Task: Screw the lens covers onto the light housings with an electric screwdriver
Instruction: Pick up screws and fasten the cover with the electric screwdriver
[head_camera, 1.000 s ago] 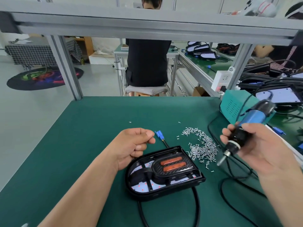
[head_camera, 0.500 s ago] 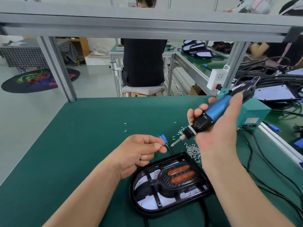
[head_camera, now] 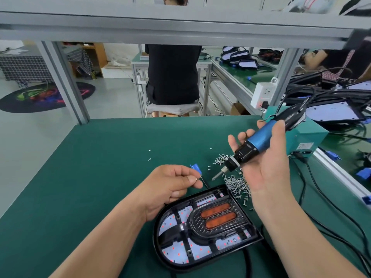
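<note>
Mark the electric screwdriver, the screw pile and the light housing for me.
electric screwdriver (head_camera: 263,140), head view, blue barrel.
screw pile (head_camera: 237,183), head view, middle of the heap.
light housing (head_camera: 206,230), head view, black centre section.

The electric screwdriver (head_camera: 261,140) in my right hand (head_camera: 269,173) had a satin blue metal barrel, a matt black plastic collar and a bright metal bit. The light housing (head_camera: 195,221) was glossy black plastic, with a textured insert around smooth orange lenses. The loose screws (head_camera: 236,184), and the single screw (head_camera: 195,178) pinched in my left hand (head_camera: 170,187), were shiny metal. The table mat (head_camera: 90,167) was matt green.
</note>
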Demonstrator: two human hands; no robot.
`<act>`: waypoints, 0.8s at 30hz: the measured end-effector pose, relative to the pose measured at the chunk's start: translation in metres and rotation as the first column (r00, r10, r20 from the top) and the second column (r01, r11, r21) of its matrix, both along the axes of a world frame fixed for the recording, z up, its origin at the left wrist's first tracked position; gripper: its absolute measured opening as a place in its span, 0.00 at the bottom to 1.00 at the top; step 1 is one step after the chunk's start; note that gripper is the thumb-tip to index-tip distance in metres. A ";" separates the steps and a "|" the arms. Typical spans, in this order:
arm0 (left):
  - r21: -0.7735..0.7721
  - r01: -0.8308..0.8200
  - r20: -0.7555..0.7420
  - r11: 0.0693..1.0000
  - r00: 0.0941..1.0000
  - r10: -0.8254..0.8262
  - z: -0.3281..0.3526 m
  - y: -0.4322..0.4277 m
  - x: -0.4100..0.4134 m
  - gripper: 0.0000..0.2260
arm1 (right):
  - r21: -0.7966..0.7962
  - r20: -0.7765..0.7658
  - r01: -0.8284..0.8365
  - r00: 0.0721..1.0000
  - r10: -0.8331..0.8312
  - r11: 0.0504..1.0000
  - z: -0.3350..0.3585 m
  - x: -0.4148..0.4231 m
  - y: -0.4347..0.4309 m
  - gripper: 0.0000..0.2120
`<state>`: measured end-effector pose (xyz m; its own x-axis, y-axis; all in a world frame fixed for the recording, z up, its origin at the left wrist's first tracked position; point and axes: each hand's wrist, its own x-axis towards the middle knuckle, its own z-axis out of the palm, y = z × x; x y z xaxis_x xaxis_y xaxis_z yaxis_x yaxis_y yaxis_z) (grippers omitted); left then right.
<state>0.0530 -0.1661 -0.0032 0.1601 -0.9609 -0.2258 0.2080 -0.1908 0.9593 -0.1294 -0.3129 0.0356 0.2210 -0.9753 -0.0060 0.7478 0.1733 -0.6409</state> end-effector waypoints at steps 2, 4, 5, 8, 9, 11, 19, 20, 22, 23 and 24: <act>-0.004 -0.007 0.003 1.000 1.000 0.007 0.001 0.000 0.000 0.06 | -0.045 -0.033 -0.019 0.999 0.018 0.999 -0.002 -0.003 -0.004 0.19; -0.004 -0.011 0.010 1.000 1.000 0.011 0.001 0.000 0.000 0.07 | -0.102 -0.083 -0.019 0.997 0.011 0.995 -0.002 -0.005 -0.006 0.19; -0.003 -0.011 0.013 1.000 1.000 0.011 0.001 0.000 0.000 0.07 | -0.124 -0.104 -0.010 0.995 -0.003 0.992 -0.001 -0.004 -0.005 0.18; -0.008 -0.003 0.010 1.000 1.000 0.003 0.001 0.001 0.000 0.07 | -0.146 -0.113 0.010 0.993 -0.026 0.989 -0.002 -0.003 -0.001 0.15; -0.012 -0.002 0.007 1.000 1.000 0.002 0.001 0.001 -0.001 0.07 | -0.135 -0.095 0.011 0.995 -0.024 0.991 -0.002 -0.003 -0.001 0.15; -0.018 -0.005 0.006 1.000 1.000 0.005 0.001 0.001 -0.001 0.06 | -0.095 -0.059 0.010 0.998 -0.016 0.995 -0.003 -0.005 -0.003 0.16; -0.029 0.025 0.120 0.999 0.993 -0.021 0.002 0.002 -0.005 0.04 | -0.056 0.108 0.037 0.994 -0.031 0.998 -0.002 -0.004 0.003 0.07; -0.025 0.032 0.143 0.999 0.989 -0.028 0.001 0.002 -0.005 0.06 | -0.069 0.111 0.028 0.994 -0.021 0.997 -0.002 -0.004 0.004 0.07; -0.013 0.038 0.176 0.999 0.984 -0.035 0.001 0.002 -0.006 0.10 | -0.080 0.121 0.016 0.993 -0.006 0.997 -0.001 -0.002 0.009 0.06; -0.013 0.039 0.178 0.999 0.983 -0.036 0.001 0.002 -0.006 0.10 | -0.077 0.128 0.013 0.992 -0.003 0.997 -0.001 -0.001 0.012 0.06; -0.017 0.041 0.170 0.999 0.985 -0.038 0.002 0.002 -0.006 0.09 | -0.073 0.136 0.011 0.991 -0.001 0.997 -0.001 -0.001 0.014 0.06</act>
<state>0.0467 -0.1643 -0.0015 0.1562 -0.9714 -0.1788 0.0344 -0.1755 0.9839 -0.1300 -0.2992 0.0349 0.2087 -0.9734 0.0950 0.8296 0.1247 -0.5443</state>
